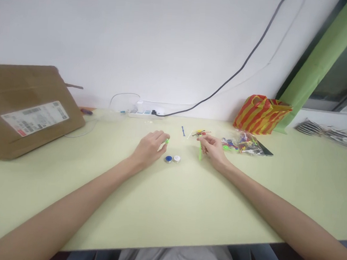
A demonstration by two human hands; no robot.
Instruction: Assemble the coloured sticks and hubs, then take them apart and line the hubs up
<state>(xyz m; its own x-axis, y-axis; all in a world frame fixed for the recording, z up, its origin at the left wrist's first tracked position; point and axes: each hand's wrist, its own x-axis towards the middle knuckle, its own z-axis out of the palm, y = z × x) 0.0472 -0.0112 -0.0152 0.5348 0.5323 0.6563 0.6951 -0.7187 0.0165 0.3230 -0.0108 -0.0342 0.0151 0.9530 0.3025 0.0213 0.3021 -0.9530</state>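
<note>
At the middle of the pale green table, the left hand is pinching a small green piece at its fingertips, while the right hand is holding a green stick upright, its lower end touching the tabletop. A blue disc and a white disc are lying side by side between the hands, just beside the left one. To handle such tiny parts well, both pinches are best kept firm and low over the table. A clear bag of coloured parts is sitting near the right hand.

cardboard box cut off at left edge, bag's small pieces blurred
</note>
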